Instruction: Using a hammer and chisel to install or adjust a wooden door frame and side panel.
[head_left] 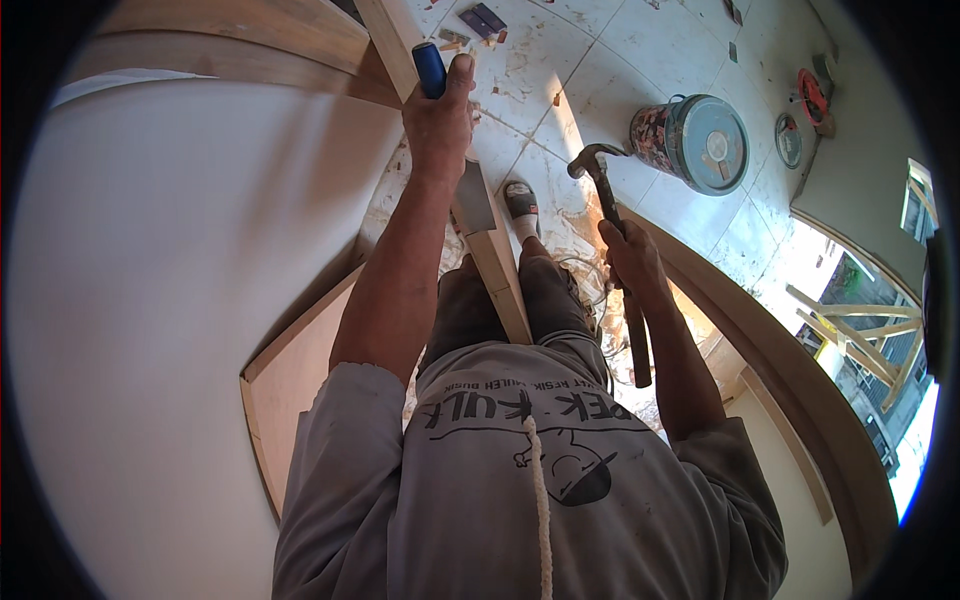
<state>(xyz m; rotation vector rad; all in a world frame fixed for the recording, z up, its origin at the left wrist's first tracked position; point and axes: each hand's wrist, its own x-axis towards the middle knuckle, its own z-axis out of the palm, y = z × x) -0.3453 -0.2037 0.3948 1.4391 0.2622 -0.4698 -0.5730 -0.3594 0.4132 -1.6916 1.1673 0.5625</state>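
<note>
My left hand (436, 130) is wrapped round a blue-handled tool (430, 70), probably a chisel, held along a long wooden beam (505, 285) that runs from the top of the view down toward my body. Just below that hand a grey face shows on the beam; I cannot make out whether it is the tool's blade. My right hand (628, 255) grips a claw hammer (606, 190) partway along its handle, to the right of the beam, with the head raised forward.
A lidded bucket (715, 145) stands on the littered tile floor (610, 70), with reddish and round objects beyond it. A white wall (170, 250) and wooden boards (260, 45) are at left. A curved-looking wooden edge (760, 335) and an opening with slats (865, 325) are at right.
</note>
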